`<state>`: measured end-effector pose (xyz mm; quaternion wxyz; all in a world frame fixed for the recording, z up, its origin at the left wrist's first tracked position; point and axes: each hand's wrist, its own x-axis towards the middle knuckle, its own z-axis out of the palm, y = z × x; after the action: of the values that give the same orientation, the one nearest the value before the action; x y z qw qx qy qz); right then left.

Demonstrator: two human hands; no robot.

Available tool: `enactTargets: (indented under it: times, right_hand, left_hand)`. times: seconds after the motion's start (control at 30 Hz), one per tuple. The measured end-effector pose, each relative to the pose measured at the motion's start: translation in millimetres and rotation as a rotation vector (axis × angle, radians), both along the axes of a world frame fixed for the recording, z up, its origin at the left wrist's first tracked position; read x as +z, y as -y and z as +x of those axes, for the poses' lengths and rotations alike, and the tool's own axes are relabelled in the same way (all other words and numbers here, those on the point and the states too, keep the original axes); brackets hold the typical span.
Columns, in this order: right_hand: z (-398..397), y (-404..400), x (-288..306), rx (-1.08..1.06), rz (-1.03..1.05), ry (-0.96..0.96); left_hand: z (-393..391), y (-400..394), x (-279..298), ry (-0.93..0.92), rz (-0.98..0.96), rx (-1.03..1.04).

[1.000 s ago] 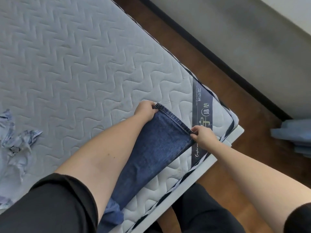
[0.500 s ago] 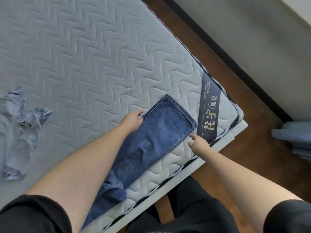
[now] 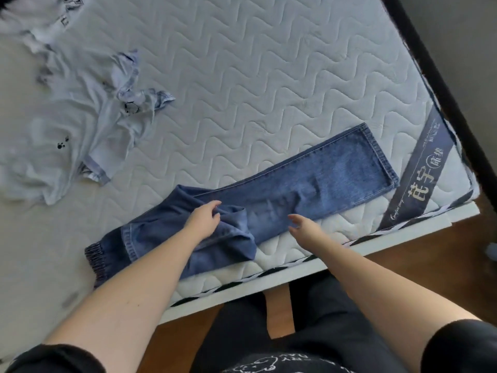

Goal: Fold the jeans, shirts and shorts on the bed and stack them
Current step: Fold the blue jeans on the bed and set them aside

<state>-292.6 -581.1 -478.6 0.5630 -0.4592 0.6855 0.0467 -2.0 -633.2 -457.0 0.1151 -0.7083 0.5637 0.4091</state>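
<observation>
Lying under both hands, jeans (image 3: 309, 184), left hand (image 3: 204, 219) touching, right hand (image 3: 304, 227) hovering

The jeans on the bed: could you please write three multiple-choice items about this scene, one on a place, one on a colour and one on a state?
1. Where do the jeans lie on the mattress?
A. Along the near edge
B. At the far edge
C. On the floor

2. What colour is the crumpled shirt?
A. Red
B. Pale blue
C. Black

3. What is the left hand doing?
A. Hanging clear of the bed
B. Lifting the shirt
C. Touching the bunched denim at mid-length

Answers:
1. A, as the jeans stretch along the edge nearest the person, hem towards the dark label band.
2. B, as its fabric is pale blue with darker trim.
3. C, as its fingers rest on the folds, while the right hand is open just above the leg.
</observation>
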Motion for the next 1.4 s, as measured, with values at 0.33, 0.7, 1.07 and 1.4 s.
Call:
enactTargets:
  times: [0.33,0.7,1.07,1.4]
  right_hand:
    - [155.2,-41.0,-9.8,0.231,-0.039,0.051]
    - [214.2,-34.9,-28.5,0.19,-0.075,-0.099]
    - [224.0,-48.0,0.3,-0.024,-0.048,-0.033]
    - [260.7,-46.3,42.7,0.183,-0.107,0.072]
  left_hand:
    - [125.6,-92.6,-15.2,0.006,-0.051,0.164]
    - [204.7,-126.1,-29.9,0.173,-0.188,0.787]
    - [231.8,-126.1,-25.1,0.076,0.004,0.762]
    - [182.4,-144.7,49.3,0.112,-0.49,0.598]
